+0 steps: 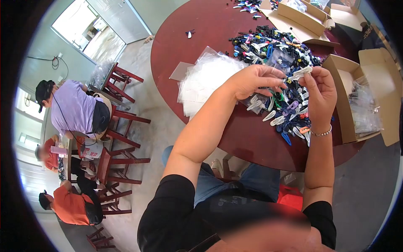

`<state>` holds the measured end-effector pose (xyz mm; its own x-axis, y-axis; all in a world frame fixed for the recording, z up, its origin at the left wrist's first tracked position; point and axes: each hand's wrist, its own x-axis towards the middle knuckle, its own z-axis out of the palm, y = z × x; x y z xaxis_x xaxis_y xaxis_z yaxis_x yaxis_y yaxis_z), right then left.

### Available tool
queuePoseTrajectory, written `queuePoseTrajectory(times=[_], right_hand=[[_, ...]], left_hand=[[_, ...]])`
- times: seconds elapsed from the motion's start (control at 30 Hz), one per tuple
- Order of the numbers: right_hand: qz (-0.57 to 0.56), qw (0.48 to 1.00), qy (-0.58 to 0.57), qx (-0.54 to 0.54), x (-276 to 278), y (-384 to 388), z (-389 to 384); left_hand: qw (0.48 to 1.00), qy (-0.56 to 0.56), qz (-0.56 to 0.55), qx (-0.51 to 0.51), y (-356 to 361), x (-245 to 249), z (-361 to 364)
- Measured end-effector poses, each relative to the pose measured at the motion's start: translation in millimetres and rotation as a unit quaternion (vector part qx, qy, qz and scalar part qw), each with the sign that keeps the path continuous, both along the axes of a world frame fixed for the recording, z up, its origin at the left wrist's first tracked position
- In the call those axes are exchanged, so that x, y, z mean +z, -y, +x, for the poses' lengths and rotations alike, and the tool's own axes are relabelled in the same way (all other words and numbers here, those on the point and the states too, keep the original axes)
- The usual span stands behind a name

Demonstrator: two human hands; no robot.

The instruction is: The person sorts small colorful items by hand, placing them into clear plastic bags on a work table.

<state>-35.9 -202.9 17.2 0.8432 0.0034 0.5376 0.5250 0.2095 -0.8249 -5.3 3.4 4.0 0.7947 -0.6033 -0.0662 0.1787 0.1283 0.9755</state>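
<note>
Over a heap of small hair clips in many colours, my right hand pinches a few white clips between thumb and fingers. Just left of them is my left hand, its fingers spread and curved, with the fingertips near the white clips. Whether the left fingertips touch anything is too small to tell. A clear plastic bag lies on the heap behind my hands. Beside my left forearm, a fanned stack of clear bags with white cards rests on the dark red table.
An open cardboard box holding filled clear bags stands at the right. More cardboard boxes are at the back. One loose clip lies at the far left of the table. Several people sit at another table at left, among red wooden stools.
</note>
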Motion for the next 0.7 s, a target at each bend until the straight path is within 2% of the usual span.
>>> queuePoseTrajectory(times=[0.17,0.27,0.37,0.43,0.5,0.57,0.7], right_hand=[[0.028,0.998,0.038,-0.033,2,-4,-4],[-0.004,0.997,0.056,-0.052,-3,0,0],[-0.056,0.992,0.082,-0.072,-10,1,4],[-0.166,0.977,0.063,-0.121,-10,-4,1],[-0.154,0.982,0.039,-0.101,-7,-7,-2],[-0.201,0.974,0.051,-0.096,-7,-3,-2],[-0.114,0.991,0.035,-0.066,-6,2,3]], left_hand=[[0.998,0.040,0.030,-0.036,2,0,-3],[0.996,0.057,0.038,-0.061,3,-1,-3],[0.995,0.060,0.036,-0.072,3,-1,-4],[0.995,0.056,0.032,-0.075,3,-2,-3],[0.994,0.061,0.028,-0.082,3,-4,-2],[0.996,0.045,0.011,-0.080,3,-2,-3],[0.996,0.004,-0.055,-0.065,2,2,-5]])
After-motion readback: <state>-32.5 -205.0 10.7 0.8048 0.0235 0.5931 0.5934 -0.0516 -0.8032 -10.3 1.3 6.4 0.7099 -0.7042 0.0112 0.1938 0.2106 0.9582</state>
